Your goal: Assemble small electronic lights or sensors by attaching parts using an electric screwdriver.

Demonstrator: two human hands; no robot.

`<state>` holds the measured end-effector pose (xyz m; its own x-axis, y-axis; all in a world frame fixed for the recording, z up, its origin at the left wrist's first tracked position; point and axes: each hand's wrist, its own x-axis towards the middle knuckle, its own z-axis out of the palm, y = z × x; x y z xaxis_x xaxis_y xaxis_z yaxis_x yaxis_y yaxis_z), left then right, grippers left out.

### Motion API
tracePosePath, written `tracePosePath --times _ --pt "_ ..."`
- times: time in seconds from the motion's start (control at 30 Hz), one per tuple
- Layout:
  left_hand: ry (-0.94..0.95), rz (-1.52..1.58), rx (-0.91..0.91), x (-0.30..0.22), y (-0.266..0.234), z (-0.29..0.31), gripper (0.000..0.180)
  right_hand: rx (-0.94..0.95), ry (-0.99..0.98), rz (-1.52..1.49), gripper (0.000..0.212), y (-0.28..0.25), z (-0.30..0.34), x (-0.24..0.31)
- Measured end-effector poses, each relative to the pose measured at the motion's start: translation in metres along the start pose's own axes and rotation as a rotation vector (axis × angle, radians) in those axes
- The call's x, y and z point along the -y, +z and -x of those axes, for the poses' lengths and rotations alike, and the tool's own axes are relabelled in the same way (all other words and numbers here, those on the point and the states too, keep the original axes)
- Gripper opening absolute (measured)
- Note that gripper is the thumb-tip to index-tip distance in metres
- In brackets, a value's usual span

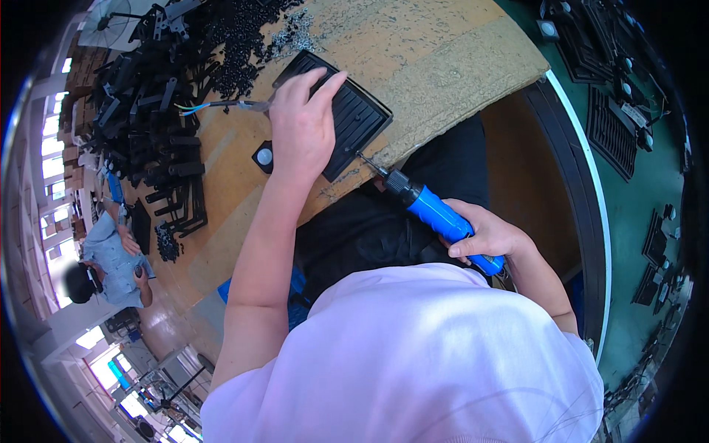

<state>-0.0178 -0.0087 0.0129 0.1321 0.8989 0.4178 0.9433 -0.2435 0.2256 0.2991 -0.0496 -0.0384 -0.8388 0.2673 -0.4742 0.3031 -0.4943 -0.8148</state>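
A black, ribbed rectangular housing [360, 118], like a floodlight back, lies at an angle near the workbench's front edge. My left hand [304, 129] rests over its left part with fingers stretched out and apart. From beside that hand runs a cable [247, 105] ending in bare coloured wires. A small black box with a round white lens [264, 156] sits by my left wrist. My right hand [480, 232] is wrapped round a blue electric screwdriver [436, 210]. Its bit reaches the housing's near right edge; any screw under the tip is too small to make out.
Black brackets [159, 103] are heaped on the left of the workbench [443, 44], beside piles of black screws [236, 44] and silver screws [297, 31]. On the right, a green conveyor [617, 214] carries several black lamps [613, 133]. Another person [111, 258] sits far left.
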Motion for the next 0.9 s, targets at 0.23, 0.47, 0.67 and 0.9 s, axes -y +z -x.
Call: tracePosePath --times 0.23,0.47,0.67,0.9 --pt "-0.037 -0.170 0.050 0.000 0.020 0.004 0.042 -0.014 -0.024 0.069 0.089 0.002 -0.004 -0.003" --pt "-0.076 -0.169 0.016 0.001 0.024 0.005 0.041 -0.043 -0.038 0.099 0.092 0.007 -0.005 -0.001" --pt "-0.096 -0.199 -0.004 0.000 0.026 0.004 0.040 -0.052 -0.042 0.050 0.093 0.010 -0.003 -0.003" --pt "-0.119 -0.210 0.013 -0.004 0.026 0.003 0.043 -0.054 -0.014 0.028 0.091 0.010 -0.001 -0.003"
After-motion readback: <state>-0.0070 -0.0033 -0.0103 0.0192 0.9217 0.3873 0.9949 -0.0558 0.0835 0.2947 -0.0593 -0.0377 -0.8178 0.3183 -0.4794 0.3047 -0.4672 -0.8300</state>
